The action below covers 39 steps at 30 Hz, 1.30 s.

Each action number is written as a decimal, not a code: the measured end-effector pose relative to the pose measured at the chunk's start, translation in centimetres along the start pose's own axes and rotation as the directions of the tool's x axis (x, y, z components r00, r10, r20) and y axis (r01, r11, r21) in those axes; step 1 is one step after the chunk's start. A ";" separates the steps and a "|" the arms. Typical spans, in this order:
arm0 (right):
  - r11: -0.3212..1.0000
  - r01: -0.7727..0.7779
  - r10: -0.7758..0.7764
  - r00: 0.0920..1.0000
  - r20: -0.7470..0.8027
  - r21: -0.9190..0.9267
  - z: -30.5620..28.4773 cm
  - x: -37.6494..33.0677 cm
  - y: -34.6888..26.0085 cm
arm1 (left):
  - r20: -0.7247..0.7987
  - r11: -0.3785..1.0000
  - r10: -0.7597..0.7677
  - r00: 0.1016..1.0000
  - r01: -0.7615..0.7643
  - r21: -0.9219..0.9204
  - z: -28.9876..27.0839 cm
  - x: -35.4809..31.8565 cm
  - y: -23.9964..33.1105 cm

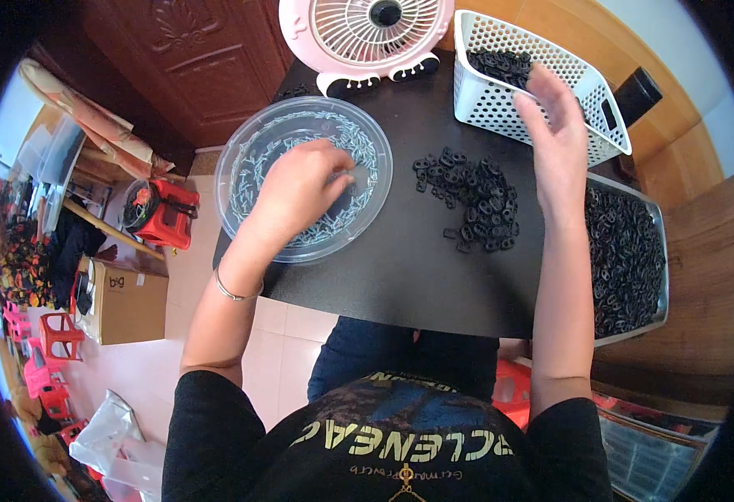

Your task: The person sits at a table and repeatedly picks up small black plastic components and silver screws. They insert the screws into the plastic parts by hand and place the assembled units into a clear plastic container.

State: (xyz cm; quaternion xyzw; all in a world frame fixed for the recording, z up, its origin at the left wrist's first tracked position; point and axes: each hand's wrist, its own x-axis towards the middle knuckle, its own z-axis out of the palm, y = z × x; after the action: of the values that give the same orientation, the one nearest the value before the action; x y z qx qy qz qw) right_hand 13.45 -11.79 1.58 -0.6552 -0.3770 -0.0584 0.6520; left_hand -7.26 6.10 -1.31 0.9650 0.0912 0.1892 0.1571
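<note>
Landmark: the pile of small black ring parts (467, 199) mid-surface; everything placed relative to it.

To do the step well, as I judge it: pinch just one pin w/ the fingertips, not a clump, and lift straight up so the rest stay in the bowl. Keep the other hand low over the basket rim so no black parts spill onto the dark surface (400, 276), where they'd be hard to see.

Left hand (300, 188): left of the pile, down inside the clear round bowl (254, 142) of small pale pins (358, 142). Fingers curled, tips together at the bowl's bottom. Prob. pinching a pin, but the knuckles hide the tips, so can't tell for sure.

Right hand (557, 134): right of & behind the pile, palm down, fingers mostly straight and loosely spread, resting at the near rim of the white perforated basket (501, 105). Nothing gripped that shows. More black parts lie in the basket's back corner.

Far right of the pile: metal tray (661, 251) full of the same black parts. Behind the pile: pink desk fan (367, 33).
</note>
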 end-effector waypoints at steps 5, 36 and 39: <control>0.982 -0.187 0.176 0.916 0.361 -0.005 -1.3 -4.6 -0.7 | 0.079 0.983 -0.042 0.996 0.027 0.181 1.4 -0.1 0.8; 0.992 -0.086 0.124 0.837 0.533 -0.095 -0.3 -6.4 1.9 | 0.084 0.992 -0.092 0.992 0.084 0.091 0.9 1.1 0.6; 0.969 -0.246 0.235 0.868 0.436 -0.032 -0.1 -6.5 2.3 | 0.027 0.983 -0.090 0.996 0.084 0.163 1.1 1.4 0.4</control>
State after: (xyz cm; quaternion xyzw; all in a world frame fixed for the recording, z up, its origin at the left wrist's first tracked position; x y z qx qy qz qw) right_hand 10.20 -14.29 -3.93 -0.6853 -0.4295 0.1764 0.5610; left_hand -5.46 5.76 -1.67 0.9727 0.1457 0.1575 0.0879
